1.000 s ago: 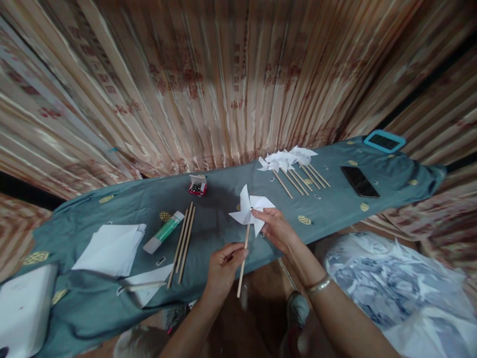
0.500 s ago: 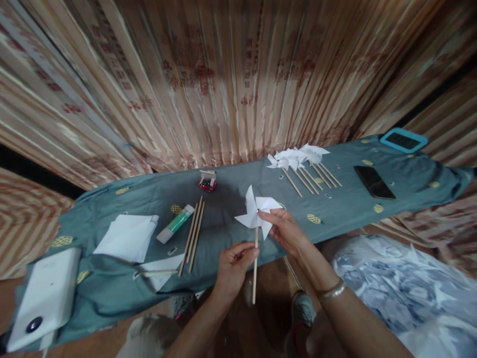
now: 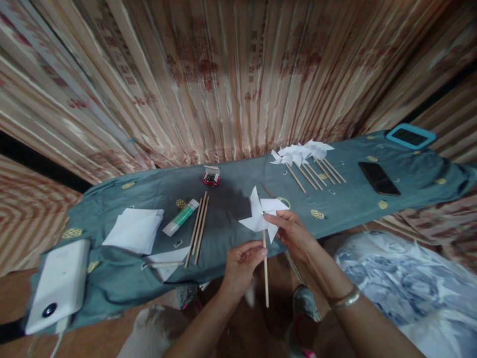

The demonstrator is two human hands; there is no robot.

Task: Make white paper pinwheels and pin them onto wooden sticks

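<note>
Paper pinwheel (image 3: 257,215) is held over the counter's (image 3: 335,217) near edge, left hand (image 3: 242,266) pinching its wooden stick (image 3: 266,283), right hand (image 3: 293,234) clamped at its central pin (image 3: 263,213).

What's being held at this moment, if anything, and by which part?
A paper pinwheel: the left hand pinches its stick below the blades, and the right hand holds its center, at the pin.

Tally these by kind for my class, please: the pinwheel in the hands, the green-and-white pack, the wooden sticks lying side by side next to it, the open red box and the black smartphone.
Held pinwheel: 1
Green-and-white pack: 1
Wooden sticks: 3
Open red box: 1
Black smartphone: 1
Total: 7
</note>
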